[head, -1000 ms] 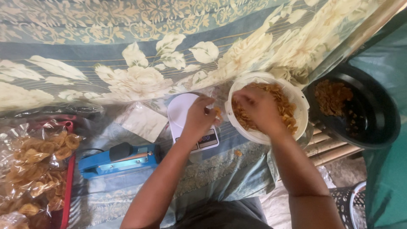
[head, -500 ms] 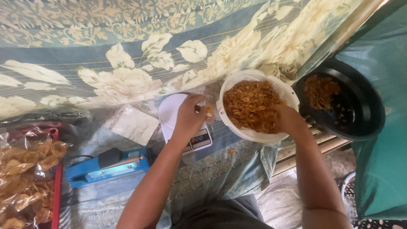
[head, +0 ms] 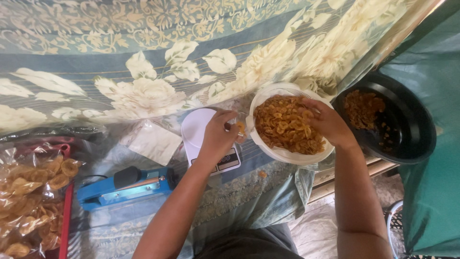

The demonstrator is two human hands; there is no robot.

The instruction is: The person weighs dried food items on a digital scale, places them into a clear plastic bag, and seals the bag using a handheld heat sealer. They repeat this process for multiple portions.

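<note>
1. My left hand [head: 218, 136] hovers over the white digital kitchen scale [head: 203, 139], fingers pinched on the mouth of a small clear plastic bag [head: 239, 127] with a few orange chips showing in it (the plastic is so thin I can barely make out its edges).
2. My right hand [head: 328, 122] rests at the three o'clock side of the round white bowl of golden-orange fried chips [head: 287, 127], fingers curled down into the heap; I cannot tell whether they have closed on any chips.
3. The relation that matters: the bag mouth lies at nine o'clock from the bowl, just beside its rim, so the chips sit at three o'clock from my left grip, and my right hand is the one already in them.
4. Further out at three o'clock, a black round basin [head: 393, 120] holds a smaller pile of chips.
5. At eight o'clock from the scale lies a blue heat sealer [head: 127, 184], its long axis running roughly nine to three.
6. Filled clear bags of chips [head: 28, 201] are piled at the far nine o'clock edge, all on a floral blue-and-cream cloth [head: 120, 72].
</note>
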